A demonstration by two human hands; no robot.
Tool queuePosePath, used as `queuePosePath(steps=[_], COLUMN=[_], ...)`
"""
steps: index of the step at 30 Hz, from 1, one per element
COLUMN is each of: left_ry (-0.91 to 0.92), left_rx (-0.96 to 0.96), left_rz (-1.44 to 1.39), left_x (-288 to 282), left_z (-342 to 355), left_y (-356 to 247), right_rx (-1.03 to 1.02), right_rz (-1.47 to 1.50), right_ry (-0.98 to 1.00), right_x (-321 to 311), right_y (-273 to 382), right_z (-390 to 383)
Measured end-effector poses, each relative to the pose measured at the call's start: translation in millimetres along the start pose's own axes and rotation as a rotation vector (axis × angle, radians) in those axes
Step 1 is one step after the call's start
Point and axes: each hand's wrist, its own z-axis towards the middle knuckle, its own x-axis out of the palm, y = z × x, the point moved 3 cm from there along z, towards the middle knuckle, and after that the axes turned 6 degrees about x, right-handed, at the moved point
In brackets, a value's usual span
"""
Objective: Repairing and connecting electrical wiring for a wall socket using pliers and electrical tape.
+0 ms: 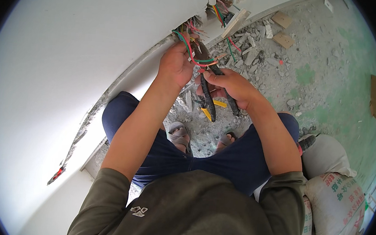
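1. The left hand [177, 66] is resting at the wires [188, 43] by the wall [92, 39]; its fingertips are partly hidden, so its grip cannot be told.
2. Those wires are looping across black-handled pliers [205, 88].
3. The right hand [236, 87] is holding the pliers' handles.
4. Sacks [338, 204] are sitting at far right.

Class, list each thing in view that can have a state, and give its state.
Pliers: handles apart
Right hand: around the pliers
Coloured wires: exposed, bent
Left hand: at the wires, grip unclear
Wall: broken open at the wires
Sandals: worn
Sacks: bulging
Floor: littered
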Motion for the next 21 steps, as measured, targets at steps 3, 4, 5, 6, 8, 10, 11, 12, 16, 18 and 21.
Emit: queuePosePath(steps=[3,4,5,6,8,10,11,12,16,18,21], left_ry=[-0.01,-0.01,-0.002,0.006,-0.005,-0.016,-0.02,-0.023,-0.026,-0.024,0.06], left_rx=[0.005,0.005,0.003,0.001,0.009,0.018,0.021,0.023,0.024,0.013,-0.017], left_rz=[0.005,0.006,0.0,-0.005,-0.002,0.0,0.006,0.011,0.003,0.015,0.014], left_x=[3.1,1.7,0.6,-0.5,1.9,3.7,4.3,5.0,6.4,7.1,-4.9], left_z=[-1.7,-0.8,0.3,1.2,0.1,-1.0,-1.7,-2.0,-2.5,-2.6,5.3], left_y=[-0.3,0.0,0.2,0.6,-0.3,-1.3,-1.6,-2.0,-2.3,-1.6,-0.1], right_rx=[0.061,0.061,0.067,0.074,0.077,0.08,0.076,0.073,0.08,0.093,0.107], right_rz=[0.102,0.103,0.114,0.126,0.131,0.134,0.105,0.076,0.087,0.153,0.078], right_ry=[0.128,0.128,0.133,0.137,0.159,0.182,0.173,0.165,0.159,0.239,0.156], right_x=[-3.2,-3.6,-3.4,-3.5,-7.6,-9.0,-9.4,-9.7,-10.8,-14.9,-12.2], right_y=[-2.1,-1.3,0.1,1.4,3.7,6.8,9.2,10.8,11.2,8.8,10.2], right_z=[0.5,0.3,-0.5,-1.1,-1.6,-3.0,-4.2,-5.0,-6.0,-5.1,-5.6])
